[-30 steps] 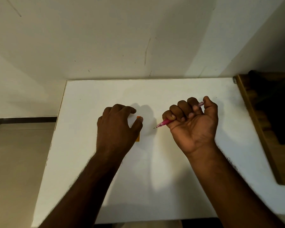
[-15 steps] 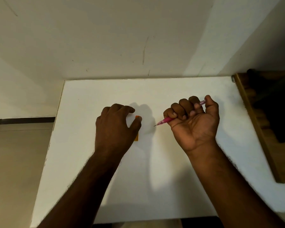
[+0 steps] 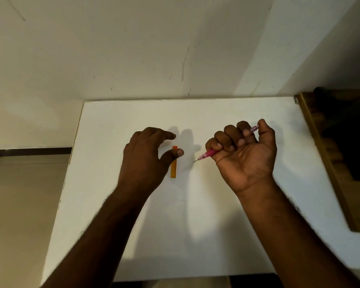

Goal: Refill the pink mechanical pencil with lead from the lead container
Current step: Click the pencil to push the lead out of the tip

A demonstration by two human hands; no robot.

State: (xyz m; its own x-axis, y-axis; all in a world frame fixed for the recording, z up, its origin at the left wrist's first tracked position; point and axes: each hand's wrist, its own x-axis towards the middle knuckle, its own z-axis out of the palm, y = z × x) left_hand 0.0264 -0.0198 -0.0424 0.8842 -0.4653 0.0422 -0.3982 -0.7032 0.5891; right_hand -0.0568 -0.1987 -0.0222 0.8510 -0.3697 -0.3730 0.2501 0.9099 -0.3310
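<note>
The pink mechanical pencil (image 3: 208,154) is held in my right hand (image 3: 244,157), palm up, fingers curled around its barrel. Its thin tip points left and down, and its rear end sticks out beside the thumb. The orange lead container (image 3: 173,168), a slim flat stick, lies on the white table (image 3: 216,235) at its centre. My left hand (image 3: 147,161) hovers palm down just left of it, thumb and fingers spread. The thumb crosses over the container's upper part. Whether it touches the container I cannot tell.
A pale wall runs along the table's far edge. A wooden frame (image 3: 328,163) with dark objects stands at the table's right side. Beige floor shows to the left of the table.
My left hand has lifted and drawn left, uncovering most of the orange container. The right hand keeps the pencil in nearly the same place.
</note>
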